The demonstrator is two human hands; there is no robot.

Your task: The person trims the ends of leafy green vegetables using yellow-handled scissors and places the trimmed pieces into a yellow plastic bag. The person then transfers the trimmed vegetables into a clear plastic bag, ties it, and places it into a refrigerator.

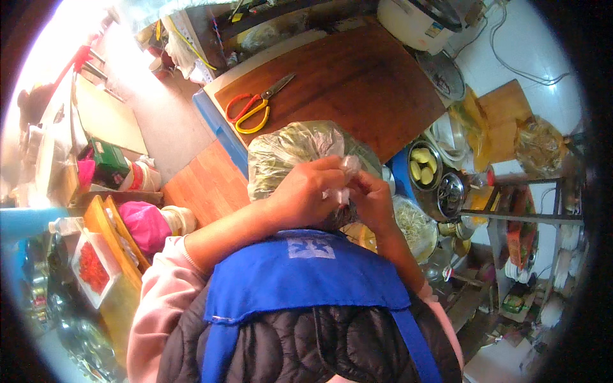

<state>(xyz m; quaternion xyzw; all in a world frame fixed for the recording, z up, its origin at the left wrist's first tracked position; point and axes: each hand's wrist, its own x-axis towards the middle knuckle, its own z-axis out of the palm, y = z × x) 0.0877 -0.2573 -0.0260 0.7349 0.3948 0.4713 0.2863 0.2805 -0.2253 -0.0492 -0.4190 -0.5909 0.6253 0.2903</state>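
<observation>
A bulging clear plastic bag with something green inside stands at the near edge of a brown wooden board, close to my body. My left hand grips the gathered top of the bag, with bits of plastic poking out between the fingers. My right hand meets it from the other side, its fingertips pinching the twisted plastic. Beyond the bag, scissors with one red and one yellow handle lie on the board, blades pointing away to the right. The bag's lower near part is hidden behind my hands and the blue apron.
The brown board spans the table ahead. Right of it are a metal bowl of peeled potatoes, another metal bowl and a bowl of bean sprouts. A white cooker stands far right. At left is a white tray of red food.
</observation>
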